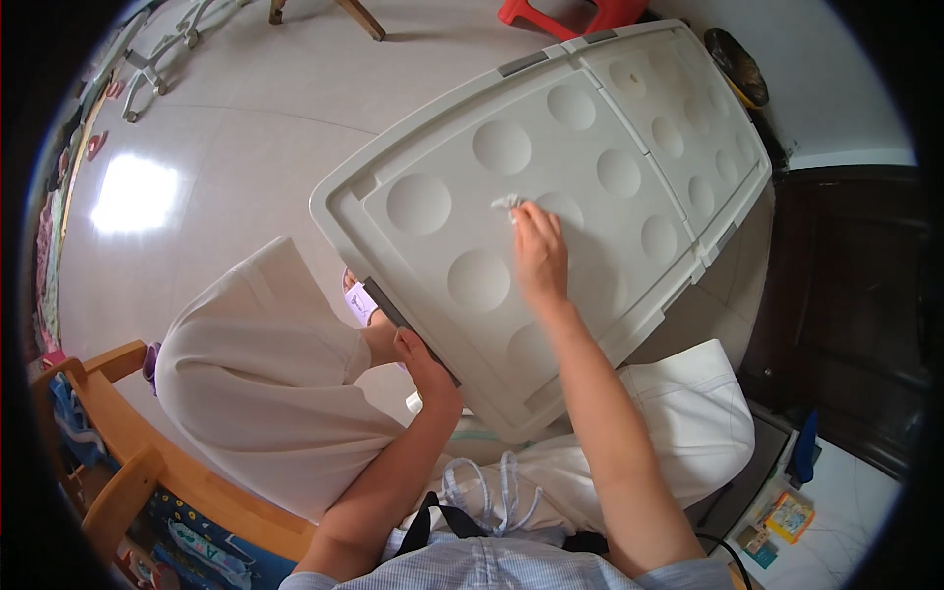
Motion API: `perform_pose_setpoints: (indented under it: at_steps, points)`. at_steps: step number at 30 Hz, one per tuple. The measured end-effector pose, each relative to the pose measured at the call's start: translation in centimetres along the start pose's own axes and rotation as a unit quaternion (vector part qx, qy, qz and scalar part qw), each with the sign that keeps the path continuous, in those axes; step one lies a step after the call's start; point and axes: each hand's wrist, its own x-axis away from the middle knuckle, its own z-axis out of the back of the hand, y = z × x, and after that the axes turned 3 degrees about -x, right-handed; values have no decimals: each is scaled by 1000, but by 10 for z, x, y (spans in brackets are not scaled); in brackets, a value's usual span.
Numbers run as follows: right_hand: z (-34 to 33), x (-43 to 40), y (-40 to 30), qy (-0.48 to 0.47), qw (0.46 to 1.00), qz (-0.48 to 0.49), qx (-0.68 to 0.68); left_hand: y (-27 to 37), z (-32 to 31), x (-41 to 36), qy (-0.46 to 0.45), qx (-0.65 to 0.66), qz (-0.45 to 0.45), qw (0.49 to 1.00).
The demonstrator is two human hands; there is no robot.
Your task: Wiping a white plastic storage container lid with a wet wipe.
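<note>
Between my knees lies a large pale-grey plastic lid (472, 232), hinged across its far part and dotted with round dimples. My right hand (542, 247) pinches a crumpled white wipe (509, 201) against the lid's near panel, beside a dimple near the middle. Along the lid's left near edge runs a dark grey latch (402, 318). My left hand (428, 369) rests at that edge next to the latch, its fingers partly hidden under or behind the rim. What lies below the lid is mostly hidden.
A red plastic stool (560, 18) stands past the far edge. Near the far right corner is a bin with a black bag (737, 66). A wooden bed frame (199, 505) is close on my left, a dark door (841, 310) on the right, a wheeled chair base (147, 70) at upper left.
</note>
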Motion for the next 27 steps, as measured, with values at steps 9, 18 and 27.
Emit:
perform_pose_setpoints:
  at_steps: [9,18,27]
  points:
    - [-10,-24,21,78,994,9,76,-3,-1,-1,-7,11,-10,1000]
    - [-11,30,-9,16,999,9,51,1,-2,3,2,9,3,1000]
    - [-15,-19,15,-39,997,34,64,9,-7,11,1,1,18,1000]
